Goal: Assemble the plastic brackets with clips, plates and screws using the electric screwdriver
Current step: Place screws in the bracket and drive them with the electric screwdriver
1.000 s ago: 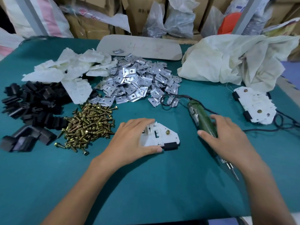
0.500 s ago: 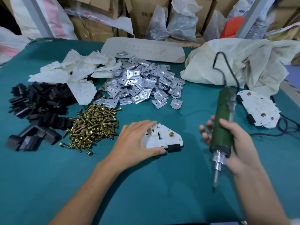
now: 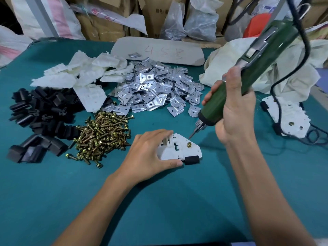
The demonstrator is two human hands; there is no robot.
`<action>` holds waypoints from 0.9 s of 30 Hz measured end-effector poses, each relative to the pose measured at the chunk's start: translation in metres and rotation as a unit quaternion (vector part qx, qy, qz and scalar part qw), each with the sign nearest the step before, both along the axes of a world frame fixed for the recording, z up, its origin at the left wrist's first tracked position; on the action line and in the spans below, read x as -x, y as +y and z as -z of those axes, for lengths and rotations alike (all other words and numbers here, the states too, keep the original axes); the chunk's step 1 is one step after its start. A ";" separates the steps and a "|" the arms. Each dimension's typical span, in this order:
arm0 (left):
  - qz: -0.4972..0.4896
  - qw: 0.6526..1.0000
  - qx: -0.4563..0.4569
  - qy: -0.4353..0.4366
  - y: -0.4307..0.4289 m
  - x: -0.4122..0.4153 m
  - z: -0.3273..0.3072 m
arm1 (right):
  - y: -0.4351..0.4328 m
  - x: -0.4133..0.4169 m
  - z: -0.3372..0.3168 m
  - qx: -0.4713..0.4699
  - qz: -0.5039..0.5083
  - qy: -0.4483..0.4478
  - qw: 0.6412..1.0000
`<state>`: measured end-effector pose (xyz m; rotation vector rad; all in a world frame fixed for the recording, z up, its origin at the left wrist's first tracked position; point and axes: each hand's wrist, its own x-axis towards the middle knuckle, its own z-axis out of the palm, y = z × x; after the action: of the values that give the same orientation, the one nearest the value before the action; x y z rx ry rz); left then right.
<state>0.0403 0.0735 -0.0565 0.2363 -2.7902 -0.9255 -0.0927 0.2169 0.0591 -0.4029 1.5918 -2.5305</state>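
Two hands mid-frame: left hand (image 3: 150, 153) grips white bracket (image 3: 179, 150), right hand (image 3: 234, 110) wraps tilted green screwdriver (image 3: 260, 55), bit (image 3: 193, 134) just beside brass screw (image 3: 189, 144).

Two hands: a left hand (image 3: 147, 153) and a right hand (image 3: 236, 110). One electric screwdriver (image 3: 266, 56). One bracket (image 3: 179, 150) at centre frame, with one brass screw (image 3: 189, 144) and one black clip (image 3: 191, 160). Four heaps beyond counting: screw heap (image 3: 103, 135), plate heap (image 3: 156, 89), clip heap (image 3: 40, 114), bracket pile (image 3: 79, 73).
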 end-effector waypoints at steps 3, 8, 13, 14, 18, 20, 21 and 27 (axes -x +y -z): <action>-0.001 1.000 0.000 0.004 0.000 0.000 0.000 | -0.003 0.000 0.007 -0.009 -0.005 0.000 1.000; 0.001 1.000 0.003 0.001 0.000 0.000 0.000 | 0.000 -0.002 0.014 -0.029 0.001 0.014 0.999; 0.003 1.000 0.004 -0.006 0.000 0.000 -0.001 | 0.002 -0.002 0.011 -0.018 0.003 0.028 0.999; 0.003 1.000 0.003 -0.006 0.000 0.000 -0.001 | 0.002 -0.002 0.011 -0.017 0.001 0.029 0.999; 0.001 1.000 -0.002 -0.002 0.000 0.000 -0.002 | 0.000 -0.004 0.013 -0.042 -0.013 0.046 0.998; 0.000 1.000 -0.002 -0.003 0.001 0.000 -0.002 | -0.001 -0.005 0.014 -0.060 -0.008 0.063 0.996; 0.000 1.000 0.000 -0.004 0.001 0.000 -0.002 | -0.001 -0.007 0.015 -0.071 -0.002 0.074 0.995; -0.006 1.000 0.002 0.000 0.002 0.000 -0.003 | -0.004 -0.013 0.019 -0.121 -0.035 0.152 0.980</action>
<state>0.0408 0.0753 -0.0539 0.2530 -2.7874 -0.9168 -0.0801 0.2131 0.0397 -0.8304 1.9235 -2.2693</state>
